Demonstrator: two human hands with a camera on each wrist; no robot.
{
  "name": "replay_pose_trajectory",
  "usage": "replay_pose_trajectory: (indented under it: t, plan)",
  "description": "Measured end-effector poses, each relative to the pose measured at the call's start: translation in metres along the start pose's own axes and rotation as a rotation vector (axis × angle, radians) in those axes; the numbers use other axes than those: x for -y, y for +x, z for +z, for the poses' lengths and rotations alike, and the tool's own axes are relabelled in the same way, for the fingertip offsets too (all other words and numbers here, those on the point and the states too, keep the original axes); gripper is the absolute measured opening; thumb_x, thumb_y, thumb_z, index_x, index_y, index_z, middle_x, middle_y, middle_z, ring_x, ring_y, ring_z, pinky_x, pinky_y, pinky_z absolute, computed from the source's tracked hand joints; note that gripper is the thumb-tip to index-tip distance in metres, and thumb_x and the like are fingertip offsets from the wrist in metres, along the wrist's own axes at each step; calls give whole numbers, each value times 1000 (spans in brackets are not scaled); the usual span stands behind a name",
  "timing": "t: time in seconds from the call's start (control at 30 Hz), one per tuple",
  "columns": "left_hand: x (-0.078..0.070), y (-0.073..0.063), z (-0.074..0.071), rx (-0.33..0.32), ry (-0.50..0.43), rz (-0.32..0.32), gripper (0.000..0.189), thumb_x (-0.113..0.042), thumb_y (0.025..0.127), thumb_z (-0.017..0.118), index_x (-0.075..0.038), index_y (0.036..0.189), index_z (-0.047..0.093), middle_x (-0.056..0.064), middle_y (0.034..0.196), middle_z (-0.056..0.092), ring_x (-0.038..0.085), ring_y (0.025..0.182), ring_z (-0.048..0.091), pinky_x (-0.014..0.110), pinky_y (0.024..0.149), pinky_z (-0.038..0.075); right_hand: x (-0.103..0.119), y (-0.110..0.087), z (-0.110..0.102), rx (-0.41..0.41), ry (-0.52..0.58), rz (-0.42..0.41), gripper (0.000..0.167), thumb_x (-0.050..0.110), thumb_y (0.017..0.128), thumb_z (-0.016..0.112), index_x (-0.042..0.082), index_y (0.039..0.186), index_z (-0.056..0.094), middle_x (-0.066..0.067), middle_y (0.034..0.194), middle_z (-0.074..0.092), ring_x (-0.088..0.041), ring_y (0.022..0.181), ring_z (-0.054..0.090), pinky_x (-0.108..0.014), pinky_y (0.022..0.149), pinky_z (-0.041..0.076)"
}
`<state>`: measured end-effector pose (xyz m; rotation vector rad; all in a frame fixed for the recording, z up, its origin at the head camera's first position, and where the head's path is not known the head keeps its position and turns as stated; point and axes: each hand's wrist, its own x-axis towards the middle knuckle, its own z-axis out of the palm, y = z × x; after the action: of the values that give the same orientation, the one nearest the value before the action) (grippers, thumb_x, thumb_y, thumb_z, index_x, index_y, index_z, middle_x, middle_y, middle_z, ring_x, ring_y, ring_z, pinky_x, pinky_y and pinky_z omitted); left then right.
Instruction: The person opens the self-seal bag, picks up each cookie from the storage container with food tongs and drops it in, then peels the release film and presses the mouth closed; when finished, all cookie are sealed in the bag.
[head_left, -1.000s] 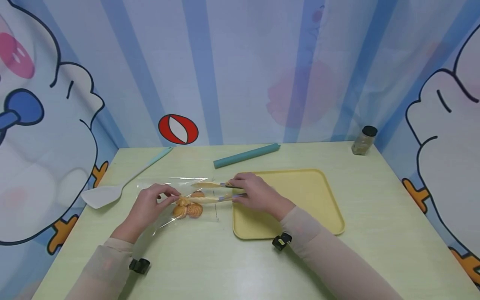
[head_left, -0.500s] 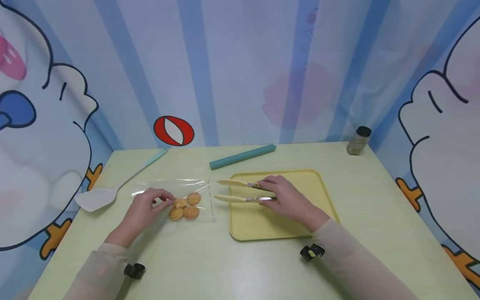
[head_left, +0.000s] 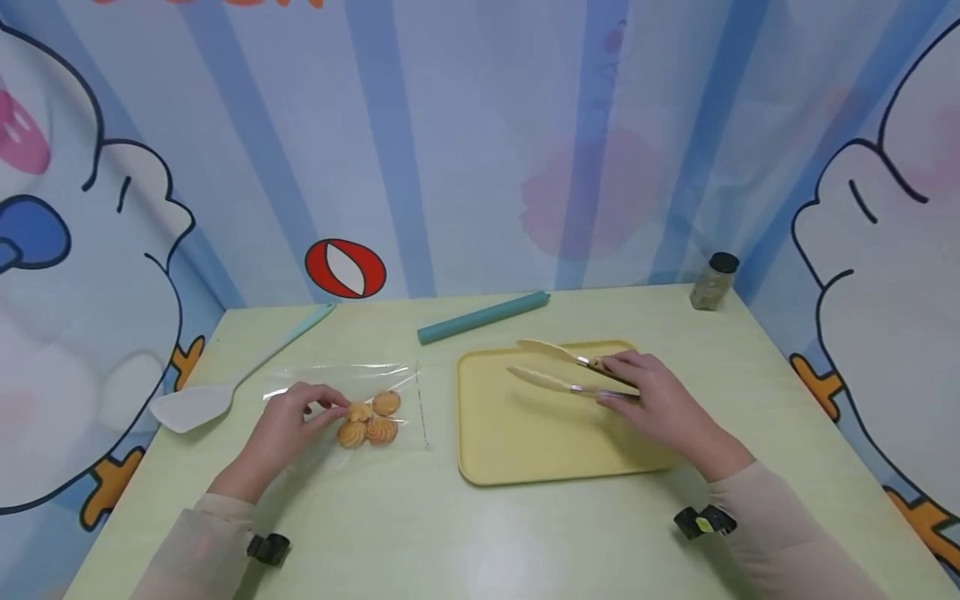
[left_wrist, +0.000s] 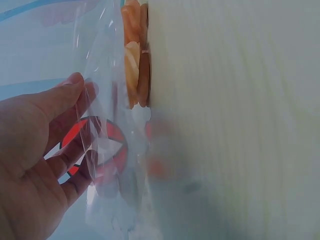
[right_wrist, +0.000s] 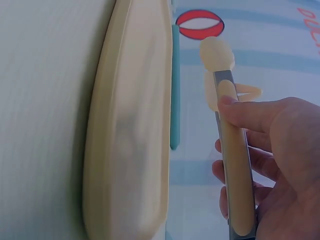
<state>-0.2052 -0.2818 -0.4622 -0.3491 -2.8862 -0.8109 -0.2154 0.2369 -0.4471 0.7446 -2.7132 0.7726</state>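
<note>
My left hand pinches the edge of a clear plastic bag between thumb and fingers. Several round swirled cookies lie in or on the bag, just right of the fingertips. Over the yellow tray, my right hand holds food tongs with cream-coloured tips and metal arms. The tong tips point left and stand apart with nothing between them. In the right wrist view, thumb and fingers wrap the tong handle, and the tongs hang above the tray.
A white spatula with a mint handle lies at the left. Behind the tray rests a teal stick-like roll. A glass jar with a black lid stands at the back right corner. A printed curtain borders the table's back.
My right hand has carried the tongs rightward from above the cookies to over the tray. The tong tips no longer reach the cookies. My left hand stays at the bag.
</note>
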Motion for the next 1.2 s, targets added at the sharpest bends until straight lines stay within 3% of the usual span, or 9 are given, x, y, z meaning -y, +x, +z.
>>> replay_pose_trajectory:
  t: [0.13, 0.47, 0.77, 1.03, 1.2]
  plan:
    - [0, -1, 1, 1, 4, -3, 10, -16, 94, 77, -17, 103, 78, -1, 100, 76, 23, 98, 63, 47, 88, 53, -15, -14, -11, -38, -4, 38, 55, 17, 93, 79, -6, 139, 60, -20, 127, 66, -40, 115, 61, -55, 91, 53]
    - [2, -5, 2, -17, -7, 18, 8, -16, 93, 78, -18, 101, 78, -2, 98, 76, 20, 95, 64, 46, 87, 53, -55, -49, -37, -100, -87, 146, 60, 16, 90, 81, -10, 139, 58, -26, 128, 63, -48, 117, 61, -64, 94, 50]
    - [0, -4, 1, -12, -11, 29, 8, -15, 93, 78, -17, 102, 78, -2, 98, 76, 21, 95, 63, 48, 87, 53, -86, -78, -53, -137, -139, 269, 63, 26, 94, 78, -13, 138, 56, -29, 130, 57, -52, 114, 57, -66, 88, 47]
    - [-1, -2, 2, -19, 1, 51, 8, -16, 94, 77, -17, 101, 78, -2, 97, 77, 21, 94, 63, 46, 85, 52, -116, -94, -66, -43, -178, 413, 74, 35, 96, 74, -14, 145, 47, -35, 136, 48, -56, 112, 52, -68, 85, 45]
    - [-1, -2, 1, -16, 7, 60, 8, -14, 93, 77, -16, 101, 78, -2, 97, 76, 22, 95, 63, 45, 85, 52, -123, -100, -68, 18, -202, 451, 77, 33, 92, 79, -18, 140, 48, -40, 132, 48, -59, 110, 53, -69, 87, 45]
